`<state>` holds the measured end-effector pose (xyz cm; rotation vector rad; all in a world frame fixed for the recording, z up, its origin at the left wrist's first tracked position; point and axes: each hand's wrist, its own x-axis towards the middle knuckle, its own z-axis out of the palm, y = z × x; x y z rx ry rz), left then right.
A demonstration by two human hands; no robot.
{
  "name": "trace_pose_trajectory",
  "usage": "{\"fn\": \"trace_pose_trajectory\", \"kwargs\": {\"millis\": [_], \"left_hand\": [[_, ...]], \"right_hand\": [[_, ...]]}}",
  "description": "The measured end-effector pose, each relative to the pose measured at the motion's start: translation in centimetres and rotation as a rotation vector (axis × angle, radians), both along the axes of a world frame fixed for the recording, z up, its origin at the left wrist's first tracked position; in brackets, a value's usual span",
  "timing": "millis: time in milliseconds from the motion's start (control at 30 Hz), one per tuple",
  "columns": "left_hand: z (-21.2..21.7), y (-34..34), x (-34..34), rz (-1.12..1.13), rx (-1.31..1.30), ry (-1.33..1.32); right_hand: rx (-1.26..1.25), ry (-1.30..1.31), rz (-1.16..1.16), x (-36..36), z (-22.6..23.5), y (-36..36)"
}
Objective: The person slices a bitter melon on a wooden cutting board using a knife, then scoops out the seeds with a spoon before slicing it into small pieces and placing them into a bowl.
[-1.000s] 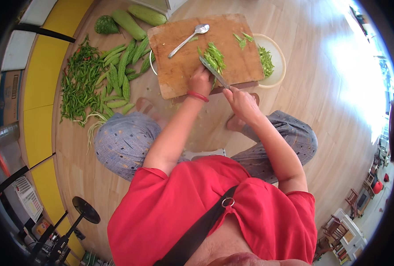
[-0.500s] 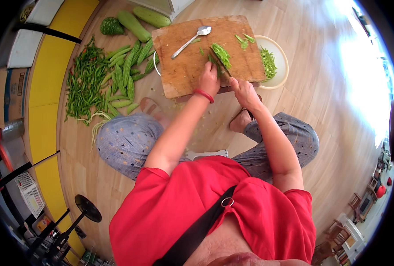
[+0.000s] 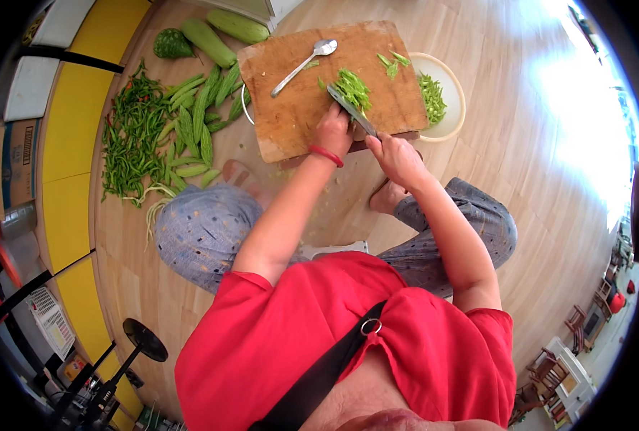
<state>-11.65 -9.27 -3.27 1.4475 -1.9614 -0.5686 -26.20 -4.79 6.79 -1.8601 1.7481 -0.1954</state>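
Note:
On the wooden cutting board (image 3: 290,115) in front of me, my right hand (image 3: 400,161) grips a knife (image 3: 351,109) by its handle. The blade slants up and left across the board. Against its far side lies a pile of thin green slices (image 3: 353,90). My left hand (image 3: 332,133), with a red band at the wrist, is curled at the board's near edge, close to the blade. Whatever its fingers hold is hidden. A metal spoon (image 3: 303,70) lies at the board's upper left, and a few loose green slices (image 3: 393,65) at its upper right.
Right of the board, partly under it, stands a pale round basin (image 3: 451,123) holding cut green slices (image 3: 432,99). On the floor at left are green chili peppers (image 3: 129,136), bitter melons (image 3: 203,122), large green gourds (image 3: 208,43) and a dark green squash (image 3: 172,44). Yellow cabinets (image 3: 71,161) line the left.
The knife has shifted left, its blade now lying flatter beside the slices, which look more spread out. My left hand has moved slightly left and down. The whole view has shifted a little.

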Motion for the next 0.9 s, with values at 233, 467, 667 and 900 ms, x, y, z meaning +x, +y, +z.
{"fn": "trace_pose_trajectory", "kwargs": {"millis": [233, 467, 667, 900], "left_hand": [[2.2, -0.1, 0.2, -0.059, 0.018, -0.044], [0.7, -0.3, 0.4, -0.019, 0.043, 0.008], [1.0, -0.1, 0.3, -0.046, 0.084, -0.041], [1.0, -0.2, 0.2, 0.022, 0.016, 0.001]], "right_hand": [[-0.014, -0.117, -0.096, -0.6, -2.4, -1.7], [0.070, 0.023, -0.037, 0.2, 0.9, 1.2], [-0.025, 0.042, -0.072, 1.1, -2.7, -1.1], [-0.031, -0.011, -0.016, 0.6, -0.6, 0.1]]}}
